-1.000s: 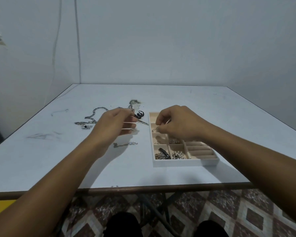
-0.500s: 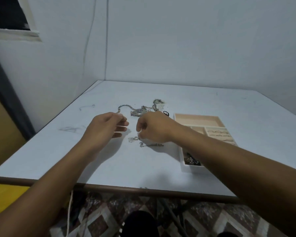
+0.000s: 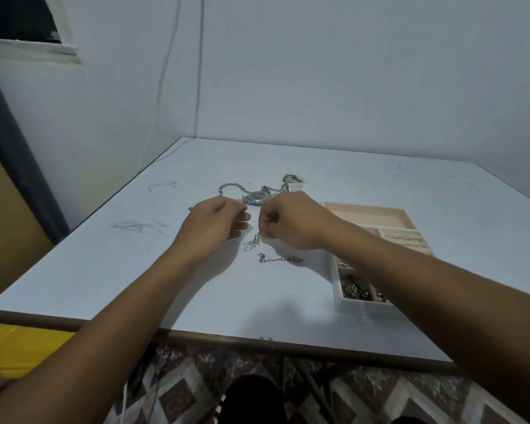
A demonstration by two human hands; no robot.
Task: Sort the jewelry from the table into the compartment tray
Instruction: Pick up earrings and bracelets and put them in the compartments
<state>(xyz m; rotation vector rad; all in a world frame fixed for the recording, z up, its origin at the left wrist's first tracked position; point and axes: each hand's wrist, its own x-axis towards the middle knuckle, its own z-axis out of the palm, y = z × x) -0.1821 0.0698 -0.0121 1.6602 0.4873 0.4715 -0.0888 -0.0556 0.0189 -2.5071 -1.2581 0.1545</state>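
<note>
Up close, R hand [image 3: 288, 223] pinches thin silver chain [image 3: 251, 243] at tabletop [image 3: 135, 270]. L hand [image 3: 214, 224] curls beside it; its hold can't be told.

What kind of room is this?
Probably a plain room at home: a white table in a corner of pale walls, a patterned tile floor underneath, and a jewelry tray on top.

You have one wide-angle view, worn on your head. It looks forward and down, close over the table [image 3: 120, 270], toward the wall [image 3: 318, 71], with the floor [image 3: 181, 393] along its bottom edge.
</note>
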